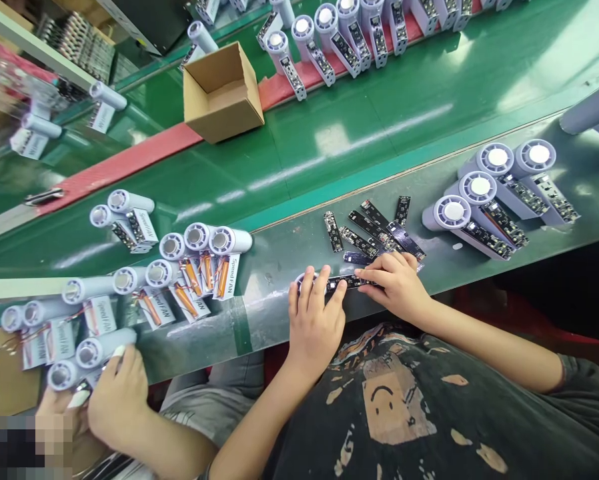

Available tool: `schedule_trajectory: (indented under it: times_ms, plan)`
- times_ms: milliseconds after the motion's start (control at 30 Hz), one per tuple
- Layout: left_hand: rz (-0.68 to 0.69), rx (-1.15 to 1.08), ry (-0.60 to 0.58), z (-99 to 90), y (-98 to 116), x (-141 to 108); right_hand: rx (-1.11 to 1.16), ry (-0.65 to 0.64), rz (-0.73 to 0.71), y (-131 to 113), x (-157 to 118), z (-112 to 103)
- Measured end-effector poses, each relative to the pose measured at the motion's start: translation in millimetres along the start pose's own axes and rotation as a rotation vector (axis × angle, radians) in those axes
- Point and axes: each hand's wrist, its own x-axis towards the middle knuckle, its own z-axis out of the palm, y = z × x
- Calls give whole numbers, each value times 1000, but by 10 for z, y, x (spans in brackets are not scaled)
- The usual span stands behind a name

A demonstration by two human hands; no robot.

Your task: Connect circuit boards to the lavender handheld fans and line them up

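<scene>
Several loose slim black circuit boards [371, 229] lie on grey-green desk [274, 287] nr R hand [398, 283], fingers pinching another board [347, 282], w/ L hand [315, 325] over lilac round-ended plastic fan [300, 281], grip unclear.

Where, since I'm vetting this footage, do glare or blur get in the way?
Head view: pale glare streaks the green surface, with a broader wash at upper right; head view: the upper-left edge looks smeared, and pixelation covers the lower-left corner; head view: left hand, right hand and loose circuit boards look fairly clear.
</scene>
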Motion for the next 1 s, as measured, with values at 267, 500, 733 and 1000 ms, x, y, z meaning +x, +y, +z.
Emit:
schedule_trajectory:
  times_ms: [267,500,733,1000]
  plan:
    - [-18,-21,-12,5,8,-10,6,4,-5,5,4,1]
    - [-23,-27,-18,8,10,-21,-8,-61,44,-2,3,-7]
    - [-32,-35,2,20,18,-14,-2,-32,30,-2,5,4]
    - [-39,-48,4,50,26,2,-44,-45,16,-16,-6,2]
